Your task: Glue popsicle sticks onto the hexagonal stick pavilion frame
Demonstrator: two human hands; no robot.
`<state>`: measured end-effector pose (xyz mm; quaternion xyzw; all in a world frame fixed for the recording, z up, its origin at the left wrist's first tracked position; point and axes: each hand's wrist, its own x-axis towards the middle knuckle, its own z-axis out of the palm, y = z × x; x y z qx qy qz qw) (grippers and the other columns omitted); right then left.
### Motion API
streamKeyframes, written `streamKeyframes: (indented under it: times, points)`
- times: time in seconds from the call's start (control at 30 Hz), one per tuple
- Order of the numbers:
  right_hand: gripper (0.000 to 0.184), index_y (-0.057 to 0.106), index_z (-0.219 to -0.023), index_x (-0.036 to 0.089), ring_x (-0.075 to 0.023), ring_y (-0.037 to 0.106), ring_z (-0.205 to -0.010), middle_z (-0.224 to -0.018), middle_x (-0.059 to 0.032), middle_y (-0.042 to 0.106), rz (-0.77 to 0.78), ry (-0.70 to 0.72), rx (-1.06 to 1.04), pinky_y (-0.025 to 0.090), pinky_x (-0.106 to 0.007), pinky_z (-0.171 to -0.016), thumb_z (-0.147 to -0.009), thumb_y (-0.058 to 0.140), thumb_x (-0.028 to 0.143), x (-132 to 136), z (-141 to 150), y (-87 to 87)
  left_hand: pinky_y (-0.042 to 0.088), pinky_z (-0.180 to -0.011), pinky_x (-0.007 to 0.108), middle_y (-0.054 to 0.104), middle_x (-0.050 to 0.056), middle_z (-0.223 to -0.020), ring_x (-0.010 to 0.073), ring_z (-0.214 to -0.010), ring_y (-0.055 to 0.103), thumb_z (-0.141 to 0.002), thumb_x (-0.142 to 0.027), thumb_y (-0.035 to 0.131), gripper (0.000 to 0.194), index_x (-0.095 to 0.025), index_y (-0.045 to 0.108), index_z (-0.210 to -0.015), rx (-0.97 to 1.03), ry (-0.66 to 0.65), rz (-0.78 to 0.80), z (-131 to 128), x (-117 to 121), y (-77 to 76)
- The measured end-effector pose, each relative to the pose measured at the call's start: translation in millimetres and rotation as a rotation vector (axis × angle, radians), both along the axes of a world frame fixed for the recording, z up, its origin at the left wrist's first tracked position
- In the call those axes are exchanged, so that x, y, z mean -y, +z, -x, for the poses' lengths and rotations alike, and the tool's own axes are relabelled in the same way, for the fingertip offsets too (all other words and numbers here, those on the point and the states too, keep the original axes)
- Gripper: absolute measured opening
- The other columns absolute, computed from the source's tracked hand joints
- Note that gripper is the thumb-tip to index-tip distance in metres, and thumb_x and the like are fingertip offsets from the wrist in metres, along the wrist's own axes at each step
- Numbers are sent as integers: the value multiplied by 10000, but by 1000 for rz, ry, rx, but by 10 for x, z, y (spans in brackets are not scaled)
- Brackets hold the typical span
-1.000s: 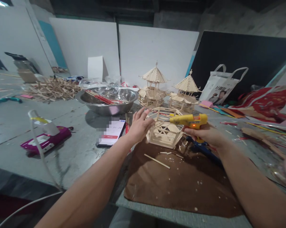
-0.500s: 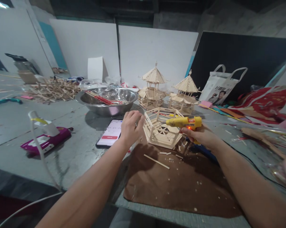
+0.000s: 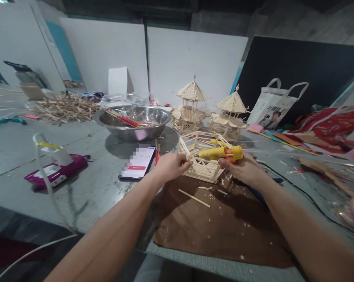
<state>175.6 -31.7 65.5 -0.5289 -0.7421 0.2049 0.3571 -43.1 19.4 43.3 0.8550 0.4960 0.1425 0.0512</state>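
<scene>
Pale wooden sticks make up the open-topped, six-sided frame [image 3: 208, 172] at the far edge of the brown sheet [image 3: 212, 239] on the grey bench [image 3: 100, 213]. The left hand [image 3: 172, 165] is at the frame's near left side, its fingers curled with thumb and forefinger drawn together at the sticks; whether they pinch anything cannot be told. The right hand [image 3: 244, 169] has its fingers wrapped round the grip of a yellow plastic glue gun [image 3: 221, 153], whose nozzle points left over the frame, near the left fingertips. One loose, thin pale stick [image 3: 194, 198] lies on the sheet, near of the frame. Far left of the frame, a wide, round stainless-steel basin [image 3: 121, 132] holds a bundle of thin red and pale sticks [image 3: 125, 118], lying slantwise with their left ends by the rim; shiny clear material shows behind them. Between basin and left forearm lies a black-edged phone [image 3: 139, 162] with a lit screen. Far right, a white printed bag [image 3: 271, 107] with two handles leans over, its contents hidden. Far left, a grey, dark-lidded bottle [image 3: 30, 84] stands beside a loose heap of brownish wooden strips [image 3: 65, 109].
</scene>
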Motion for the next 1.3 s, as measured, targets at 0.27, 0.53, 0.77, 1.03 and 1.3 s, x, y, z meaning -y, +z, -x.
streamKeyframes:
  times: [0.27, 0.53, 0.77, 1.03, 1.3]
  points:
    - [339, 644, -846, 201, -193, 586, -706, -760, -17, 655, -1, -33, 13, 460, -293, -627, -695, 545, 488, 31, 63, 4, 284, -497, 231, 607, 43, -654, 152, -599, 543, -792, -430, 362, 347, -183, 590, -703, -10, 30, -33, -39, -23, -66]
    - [307, 652, -835, 213, -191, 587, -694, -743, -12, 654, -17, -26, 25, 463, -296, -616, -719, 525, 467, 15, 57, -15, 291, -508, 228, 608, 46, -656, 155, -598, 541, -800, -424, 358, 346, -188, 594, -710, -20, 28, -43, -34, -32, -80]
    - [314, 648, -865, 207, -203, 593, -719, -780, -23, 661, -15, -50, 32, 466, -309, -632, -709, 541, 458, 13, 72, -11, 262, -486, 232, 605, 48, -646, 161, -595, 543, -798, -435, 351, 357, -189, 587, -692, -36, 35, -50, -34, -28, -80]
    - [289, 656, -829, 220, -187, 586, -653, -686, -3, 650, -39, -61, 68, 459, -294, -605, -701, 553, 457, 31, 74, -9, 259, -487, 231, 584, 43, -614, 151, -572, 529, -804, -441, 340, 376, -183, 579, -671, -24, 16, -51, -34, -28, -70]
    - [296, 641, -872, 236, -206, 600, -761, -824, -12, 671, -33, -53, 11, 464, -320, -675, -707, 546, 463, 11, 75, -34, 273, -500, 234, 587, 43, -608, 148, -571, 531, -803, -444, 347, 377, -183, 582, -665, -7, 20, -52, -31, -33, -78]
